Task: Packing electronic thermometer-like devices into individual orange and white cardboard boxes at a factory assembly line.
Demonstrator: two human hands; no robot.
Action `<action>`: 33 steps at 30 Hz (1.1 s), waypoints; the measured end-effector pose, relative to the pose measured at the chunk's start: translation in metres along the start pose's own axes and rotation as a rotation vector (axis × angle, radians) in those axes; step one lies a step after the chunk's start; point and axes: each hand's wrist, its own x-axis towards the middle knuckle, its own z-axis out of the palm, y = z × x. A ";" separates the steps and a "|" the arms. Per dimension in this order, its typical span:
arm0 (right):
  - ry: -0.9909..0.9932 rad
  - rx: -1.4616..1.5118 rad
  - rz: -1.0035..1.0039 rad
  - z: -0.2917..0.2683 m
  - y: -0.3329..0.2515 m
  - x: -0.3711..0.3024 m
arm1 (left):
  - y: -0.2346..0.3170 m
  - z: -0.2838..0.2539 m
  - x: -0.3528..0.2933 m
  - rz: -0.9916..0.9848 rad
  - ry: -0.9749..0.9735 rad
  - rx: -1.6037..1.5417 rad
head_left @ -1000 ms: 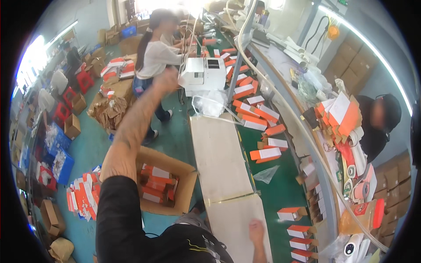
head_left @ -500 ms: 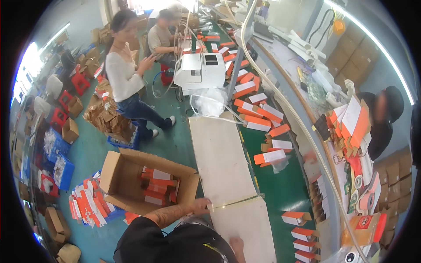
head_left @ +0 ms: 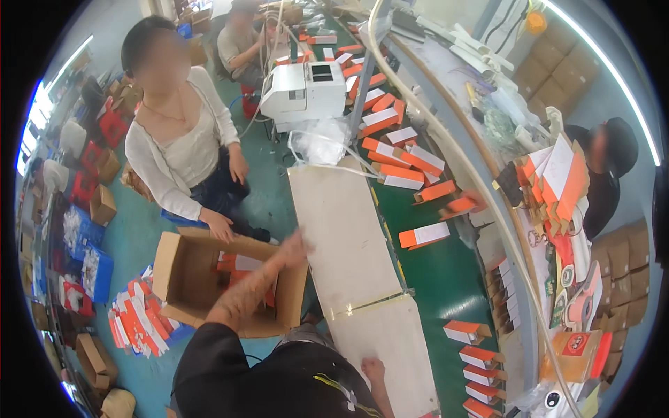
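Observation:
My left hand (head_left: 296, 249) is stretched forward over the left edge of the long pale board (head_left: 348, 244). It is smeared by motion, so its fingers cannot be read. My left forearm crosses above the open cardboard carton (head_left: 178, 275), which holds several orange-and-white small boxes (head_left: 240, 262). Close to my body, my right hand (head_left: 373, 367) rests on the near part of the board with its fingers curled in, and nothing shows in it. A strip of clear tape (head_left: 369, 302) crosses the board between my hands.
A co-worker (head_left: 185, 132) stands beyond the carton, one hand at its far rim. Right of the board runs a green conveyor belt (head_left: 446, 279) with orange-and-white boxes. A white machine (head_left: 303, 94) stands ahead. Flattened orange cartons (head_left: 139, 317) lie left on the floor.
My left hand has moved forward along the board's left edge. The co-worker has turned and come up to the carton. Across the belt, another person's hand has reached a small box.

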 end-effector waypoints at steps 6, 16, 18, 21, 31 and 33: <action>0.002 -0.006 -0.003 0.003 -0.003 -0.002 | 0.265 -0.249 0.136 0.020 0.781 -0.496; 0.223 -0.109 -0.096 0.017 0.010 0.003 | 0.372 -0.134 0.111 0.550 0.569 -0.012; 0.205 -0.108 -0.104 0.016 -0.009 0.001 | 0.244 -0.015 0.076 0.694 0.517 0.067; 0.208 -0.078 -0.091 0.016 -0.008 -0.006 | 0.098 0.097 -0.054 0.595 -0.546 0.324; 0.151 0.053 -0.224 0.019 -0.003 -0.018 | 0.021 0.109 -0.215 0.143 -0.501 0.522; 0.124 0.065 -0.249 0.014 -0.001 -0.018 | 0.022 0.120 -0.221 0.148 -0.442 0.497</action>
